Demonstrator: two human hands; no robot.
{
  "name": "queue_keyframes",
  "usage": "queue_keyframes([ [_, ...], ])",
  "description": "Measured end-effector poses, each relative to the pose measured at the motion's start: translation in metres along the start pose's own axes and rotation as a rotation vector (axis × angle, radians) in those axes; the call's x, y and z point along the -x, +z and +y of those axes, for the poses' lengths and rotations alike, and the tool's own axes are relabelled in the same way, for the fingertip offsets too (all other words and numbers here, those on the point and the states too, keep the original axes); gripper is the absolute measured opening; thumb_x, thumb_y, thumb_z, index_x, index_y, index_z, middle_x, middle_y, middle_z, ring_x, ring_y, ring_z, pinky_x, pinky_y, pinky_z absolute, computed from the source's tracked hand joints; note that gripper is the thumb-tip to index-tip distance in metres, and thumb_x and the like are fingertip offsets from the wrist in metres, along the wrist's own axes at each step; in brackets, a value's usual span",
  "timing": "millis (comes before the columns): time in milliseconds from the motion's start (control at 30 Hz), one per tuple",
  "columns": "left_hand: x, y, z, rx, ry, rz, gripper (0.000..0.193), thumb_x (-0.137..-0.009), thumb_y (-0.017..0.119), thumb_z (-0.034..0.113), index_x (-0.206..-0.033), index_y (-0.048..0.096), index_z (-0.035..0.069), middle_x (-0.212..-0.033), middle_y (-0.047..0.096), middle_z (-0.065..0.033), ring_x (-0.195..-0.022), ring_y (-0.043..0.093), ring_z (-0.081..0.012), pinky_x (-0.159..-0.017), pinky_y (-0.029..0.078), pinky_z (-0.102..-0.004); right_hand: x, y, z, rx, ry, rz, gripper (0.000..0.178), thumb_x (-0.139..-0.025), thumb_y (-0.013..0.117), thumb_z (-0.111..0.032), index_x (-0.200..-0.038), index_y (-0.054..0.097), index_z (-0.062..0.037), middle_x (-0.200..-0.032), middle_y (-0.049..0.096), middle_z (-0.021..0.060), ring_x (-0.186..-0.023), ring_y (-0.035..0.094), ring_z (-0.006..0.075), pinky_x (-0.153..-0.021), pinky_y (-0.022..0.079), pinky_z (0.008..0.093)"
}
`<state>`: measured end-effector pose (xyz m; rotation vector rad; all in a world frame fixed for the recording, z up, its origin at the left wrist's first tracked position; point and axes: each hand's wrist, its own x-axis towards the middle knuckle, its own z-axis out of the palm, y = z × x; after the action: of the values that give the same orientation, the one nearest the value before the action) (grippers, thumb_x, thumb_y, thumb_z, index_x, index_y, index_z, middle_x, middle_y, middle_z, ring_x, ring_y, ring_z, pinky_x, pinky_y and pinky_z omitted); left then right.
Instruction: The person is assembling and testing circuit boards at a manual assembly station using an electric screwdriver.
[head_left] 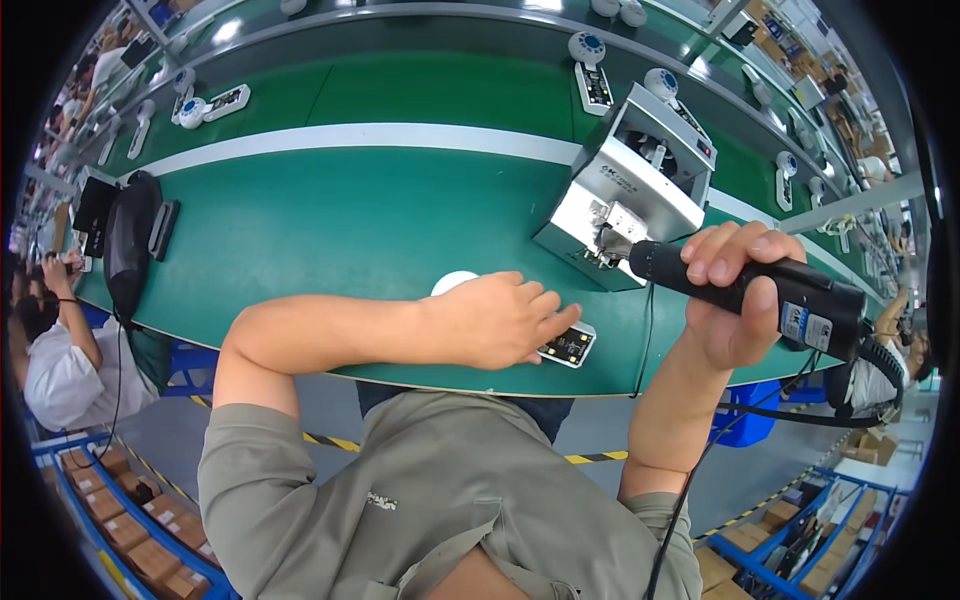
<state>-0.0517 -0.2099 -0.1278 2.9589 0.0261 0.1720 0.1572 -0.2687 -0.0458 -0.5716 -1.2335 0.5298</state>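
Observation:
My right hand (735, 285) is wrapped round a black electric screwdriver (668, 265), held nearly level with its tip pointing left. That tip is at the front of a silver screw feeder (635, 180); whether a screw sits on it is too small to tell. Low on the green bench, my left hand (495, 320) lies over a white device with a circuit board (572, 345), fingers curled round it. The device's dark board shows past my fingers, and its white round end (455, 283) shows behind my wrist. My palm hides the middle.
Beyond the bench's white edge strip, a green conveyor (400, 90) carries several similar white devices (593, 88). A dark elongated case (132, 245) stands at the left. The screwdriver's cable (690, 470) hangs down past my right arm. Other people sit at both sides.

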Motion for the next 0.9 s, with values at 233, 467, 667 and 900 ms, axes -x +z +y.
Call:
queue_keyframes([
  [233,0.016,0.004,-0.022,-0.049,-0.014,0.121,0.040,-0.079,0.066,0.033,-0.108,0.057,0.007,-0.088,0.057,-0.0070,-0.078,0.055,-0.0222,-0.074,0.042,-0.0329,-0.004,0.000,0.014,0.023,0.018,-0.152,0.025,-0.083,0.063,-0.020,-0.099,0.054,-0.0039,-0.068,0.058,0.0068,-0.056,0.055,0.0167,-0.059,0.048,0.0296],
  [467,0.027,0.015,-0.033,0.053,-0.002,0.231,0.026,-0.077,0.066,0.031,-0.091,0.061,0.009,-0.087,0.057,-0.0066,-0.080,0.054,-0.0219,-0.076,0.041,-0.0326,-0.007,0.006,0.009,0.017,0.107,-0.183,0.031,-0.084,0.060,-0.024,-0.106,0.054,-0.0028,-0.071,0.058,0.0066,-0.058,0.055,0.0162,-0.060,0.048,0.0301],
  [667,0.032,0.016,-0.031,0.097,-0.018,0.201,0.029,-0.075,0.067,0.028,-0.093,0.061,0.006,-0.105,0.059,-0.0095,-0.086,0.053,-0.0232,-0.081,0.041,-0.0338,-0.002,0.002,-0.004,0.000,0.121,-0.227,0.040,-0.086,0.057,-0.030,-0.116,0.052,-0.0029,-0.076,0.058,0.0056,-0.063,0.056,0.0159,-0.065,0.048,0.0312],
  [900,0.031,0.015,-0.035,0.159,-0.027,0.202,0.030,-0.075,0.067,0.029,-0.093,0.060,0.007,-0.103,0.058,-0.0082,-0.087,0.053,-0.0233,-0.082,0.040,-0.0345,0.001,0.004,-0.003,-0.053,0.143,-0.239,0.042,-0.087,0.056,-0.031,-0.119,0.050,-0.0047,-0.079,0.057,0.0044,-0.065,0.055,0.0154,-0.066,0.046,0.0312],
])
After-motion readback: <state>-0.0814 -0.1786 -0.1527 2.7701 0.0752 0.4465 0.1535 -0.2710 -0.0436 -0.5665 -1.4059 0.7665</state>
